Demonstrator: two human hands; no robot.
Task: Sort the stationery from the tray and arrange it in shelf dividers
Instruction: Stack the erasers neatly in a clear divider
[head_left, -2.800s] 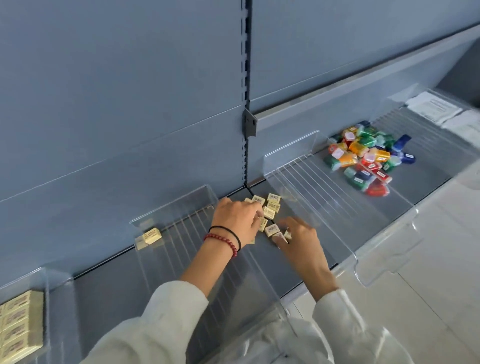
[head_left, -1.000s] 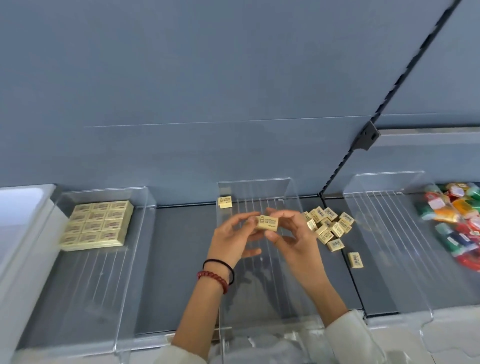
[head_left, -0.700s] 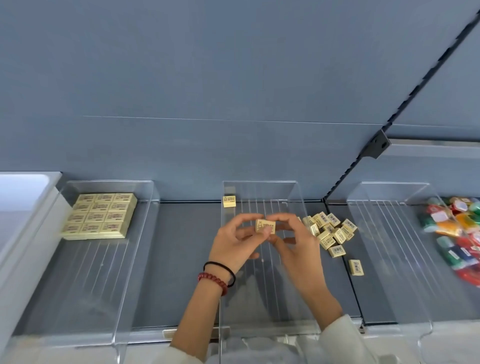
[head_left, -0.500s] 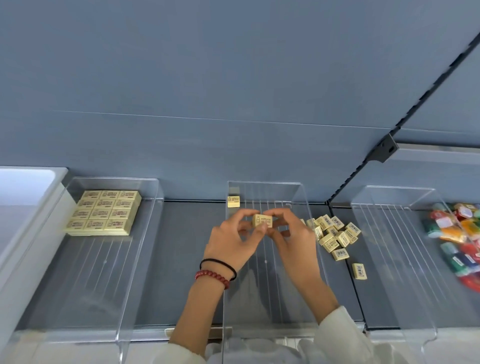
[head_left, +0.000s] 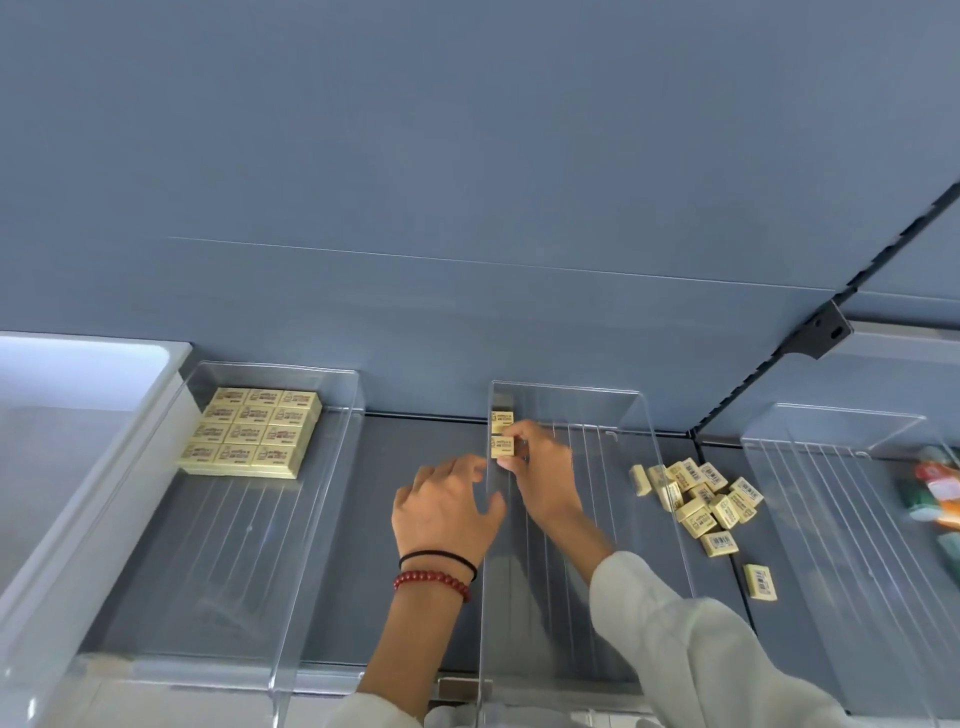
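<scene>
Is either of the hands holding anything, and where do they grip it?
The right hand pinches a small yellow eraser by its right end; the left hand holds nothing.

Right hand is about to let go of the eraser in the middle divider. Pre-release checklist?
1. Right hand pinches the held eraser: ok.
2. Held eraser sits directly in front of the back eraser, along the left wall of the middle divider: ok.
3. Printed face up, matching the back eraser: ok.
4. Held eraser flat on the divider floor: cannot tell, fingers hide its base.
5. Left hand outside the divider's left wall, holding nothing: ok.
6. Loose pile lies to the right of the divider for the next pick: ok.
</scene>
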